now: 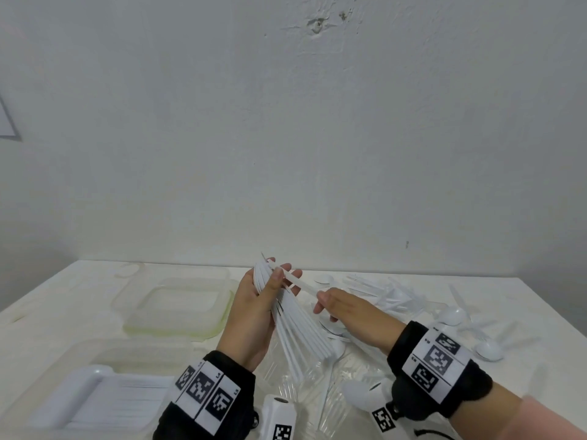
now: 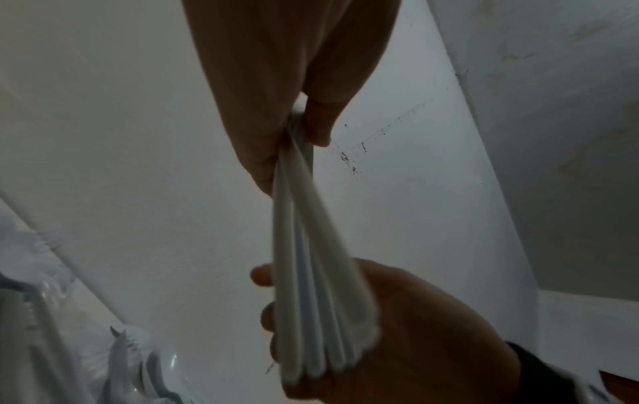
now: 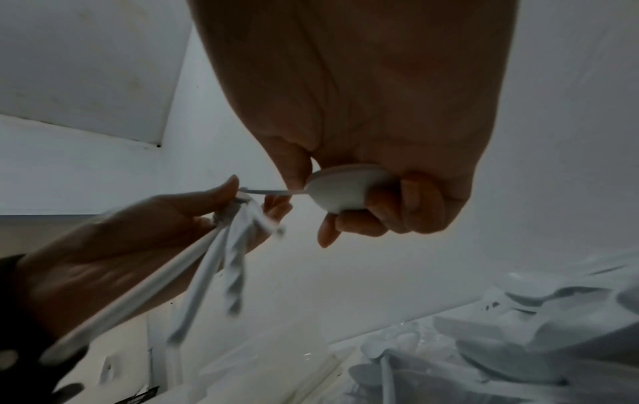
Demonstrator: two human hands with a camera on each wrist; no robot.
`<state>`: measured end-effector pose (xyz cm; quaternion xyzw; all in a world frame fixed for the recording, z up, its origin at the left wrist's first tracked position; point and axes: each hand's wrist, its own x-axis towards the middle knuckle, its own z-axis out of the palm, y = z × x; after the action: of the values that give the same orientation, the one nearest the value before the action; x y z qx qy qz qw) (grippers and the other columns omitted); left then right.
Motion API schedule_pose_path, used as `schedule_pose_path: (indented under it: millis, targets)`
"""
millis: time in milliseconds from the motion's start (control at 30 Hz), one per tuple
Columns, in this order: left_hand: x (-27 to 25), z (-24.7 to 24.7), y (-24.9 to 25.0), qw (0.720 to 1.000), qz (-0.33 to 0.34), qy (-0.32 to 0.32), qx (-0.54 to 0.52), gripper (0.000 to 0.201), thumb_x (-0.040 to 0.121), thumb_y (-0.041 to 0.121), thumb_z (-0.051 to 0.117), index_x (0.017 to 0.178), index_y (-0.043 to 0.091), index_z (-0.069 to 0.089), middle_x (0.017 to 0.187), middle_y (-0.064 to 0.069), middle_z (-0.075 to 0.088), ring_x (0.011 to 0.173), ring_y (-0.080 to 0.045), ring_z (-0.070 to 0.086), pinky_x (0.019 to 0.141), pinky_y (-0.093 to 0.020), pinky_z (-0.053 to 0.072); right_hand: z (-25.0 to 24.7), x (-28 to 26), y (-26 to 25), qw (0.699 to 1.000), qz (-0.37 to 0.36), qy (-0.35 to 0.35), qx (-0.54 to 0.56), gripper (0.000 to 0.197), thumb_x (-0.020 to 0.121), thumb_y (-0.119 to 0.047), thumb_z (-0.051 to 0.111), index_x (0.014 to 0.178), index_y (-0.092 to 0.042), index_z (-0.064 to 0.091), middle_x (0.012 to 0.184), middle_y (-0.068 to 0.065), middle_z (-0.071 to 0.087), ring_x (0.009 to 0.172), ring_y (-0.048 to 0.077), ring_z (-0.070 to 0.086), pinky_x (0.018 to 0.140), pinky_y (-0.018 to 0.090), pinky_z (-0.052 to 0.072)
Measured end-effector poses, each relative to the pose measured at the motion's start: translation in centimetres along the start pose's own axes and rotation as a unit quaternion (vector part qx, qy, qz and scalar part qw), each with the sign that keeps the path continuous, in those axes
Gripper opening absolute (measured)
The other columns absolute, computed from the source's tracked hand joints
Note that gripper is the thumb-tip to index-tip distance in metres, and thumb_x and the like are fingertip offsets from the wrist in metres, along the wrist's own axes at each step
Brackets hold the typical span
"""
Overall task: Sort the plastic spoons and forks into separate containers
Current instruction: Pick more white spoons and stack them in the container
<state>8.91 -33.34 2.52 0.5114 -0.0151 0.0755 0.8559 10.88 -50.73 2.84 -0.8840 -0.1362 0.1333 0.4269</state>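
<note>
My left hand (image 1: 279,274) is raised over the table and grips a fanned bundle of white plastic cutlery (image 1: 298,331) between thumb and fingers; I cannot tell whether these are forks or spoons. The left wrist view shows the thumb and fingers of that left hand (image 2: 304,128) pinching the top of the bundle (image 2: 311,273). My right hand (image 1: 322,301) holds one white spoon (image 1: 298,282). Its handle reaches across to the left thumb. In the right wrist view, the right hand (image 3: 332,207) curls round the spoon's bowl (image 3: 340,191).
An empty clear container with a greenish rim (image 1: 222,312) sits at the left. A nearer clear container (image 1: 47,369) holds stacked white cutlery. Loose spoons and forks (image 1: 397,296) lie on the right of the white table, and crinkled clear wrap (image 1: 301,385) in front.
</note>
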Motion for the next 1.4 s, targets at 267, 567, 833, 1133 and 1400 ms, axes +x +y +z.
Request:
schedule_pose_path:
  millis: [267, 567, 833, 1133, 1400]
  targets:
    - [-0.5, 0.4, -0.6, 0.997, 0.042, 0.069, 0.013, 0.018, 0.098, 0.024, 0.052, 0.115, 0.020, 0.052, 0.094, -0.007, 0.075, 0.096, -0.017, 0.071, 0.079, -0.033, 0.052, 1.4, -0.1, 0.9, 0.939, 0.043, 0.052, 0.337, 0.023, 0.098, -0.019, 0.051, 0.099, -0.002, 0.066, 0.073, 0.002, 0.052, 0.060, 0.010, 0.042, 0.052, 0.018, 0.034]
    - [-1.9, 1.0, -1.7, 0.998, 0.029, 0.052, -0.011, 0.025, 0.098, 0.021, 0.051, 0.123, 0.021, 0.050, 0.105, -0.007, 0.074, 0.103, -0.016, 0.069, 0.090, -0.030, 0.052, 0.2, 0.1, 1.6, 0.720, 0.119, 0.169, 0.662, 0.009, 0.087, -0.003, 0.066, 0.087, 0.006, 0.063, 0.073, 0.016, 0.060, 0.060, 0.019, 0.055, 0.044, 0.020, 0.051]
    - [-2.6, 1.4, -2.9, 0.999, 0.008, 0.031, -0.010, 0.045, 0.087, 0.028, 0.058, 0.128, 0.011, 0.049, 0.117, -0.013, 0.067, 0.107, -0.020, 0.068, 0.092, -0.031, 0.055, -2.0, 1.5, 2.4, 0.745, 0.097, 0.238, 0.615, 0.019, 0.085, 0.002, 0.066, 0.101, 0.003, 0.055, 0.081, 0.019, 0.061, 0.060, 0.019, 0.066, 0.045, 0.020, 0.052]
    - [-1.3, 0.9, -1.6, 0.991, -0.098, -0.030, -0.091, 0.040, 0.088, 0.015, 0.057, 0.125, 0.002, 0.050, 0.117, -0.022, 0.064, 0.104, -0.032, 0.069, 0.087, -0.039, 0.058, -6.4, 1.5, 1.2, 0.948, 0.031, 0.106, 0.299, 0.026, 0.073, 0.001, 0.078, 0.087, -0.005, 0.057, 0.065, 0.009, 0.065, 0.046, 0.014, 0.055, 0.049, 0.022, 0.048]
    - [-1.6, 1.2, -2.4, 0.980, -0.144, -0.123, -0.055, 0.045, 0.088, 0.021, 0.057, 0.128, 0.001, 0.053, 0.116, -0.023, 0.067, 0.104, -0.031, 0.067, 0.091, -0.038, 0.056, -4.4, 2.4, -0.1, 0.974, -0.064, 0.062, 0.209, 0.032, 0.063, -0.001, 0.086, 0.070, -0.011, 0.056, 0.059, 0.009, 0.058, 0.047, 0.015, 0.046, 0.046, 0.022, 0.037]
